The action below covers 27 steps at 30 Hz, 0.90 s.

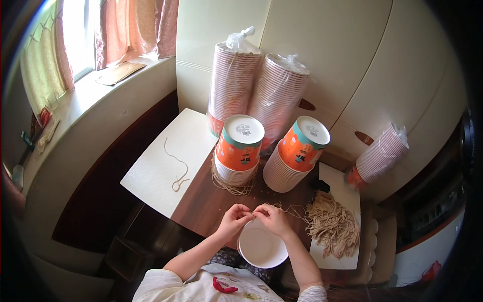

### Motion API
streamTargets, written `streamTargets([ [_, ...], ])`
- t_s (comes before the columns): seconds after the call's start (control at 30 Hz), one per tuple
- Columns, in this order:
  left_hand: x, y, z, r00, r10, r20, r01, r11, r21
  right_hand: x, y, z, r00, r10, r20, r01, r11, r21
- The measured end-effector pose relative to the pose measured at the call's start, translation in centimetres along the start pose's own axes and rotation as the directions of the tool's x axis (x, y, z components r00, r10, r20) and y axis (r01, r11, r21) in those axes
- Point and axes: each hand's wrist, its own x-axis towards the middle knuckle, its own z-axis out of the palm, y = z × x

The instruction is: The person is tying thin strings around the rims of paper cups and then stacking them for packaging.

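Right at the near edge of the brown table [211,201], a thin piece of string [253,215] is pinched between both hands, left hand [232,221] and right hand [272,219], fingertips meeting above a white paper bowl [260,246] held close to the person's lap. Just right of the hands, a heap of cut strings [332,226] lies on a white board [347,194]. Beyond the hands stand two stacks of upturned orange cups [240,148] and [297,153], loose string coiled at the left stack's foot. Farther back, two tall bagged cup stacks [261,90] lean on the wall, a third [380,153] far right. One stray string [177,168] lies on the white panel [166,161] at left.
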Motion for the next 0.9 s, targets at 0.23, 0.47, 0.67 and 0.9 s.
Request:
streamTargets([
  [0.23,0.0,0.2,0.0,0.998,0.053,0.033,-0.055,0.998,0.037,0.4,1.7,0.4,0.986,0.128,0.108,-0.148,0.969,0.196],
  [0.47,0.2,1.2,0.2,0.994,0.099,0.041,-0.106,0.971,0.214,1.1,2.9,0.4,0.972,0.163,0.168,-0.211,0.921,0.328],
  [0.67,0.9,2.0,-0.1,0.981,0.14,0.137,-0.178,0.928,0.326,1.7,3.6,-0.4,0.922,0.017,0.387,-0.217,0.85,0.48],
  [0.9,1.5,2.4,0.2,0.976,0.157,0.148,-0.201,0.911,0.361,2.4,4.0,-1.1,0.872,0.052,0.487,-0.251,0.902,0.353],
])
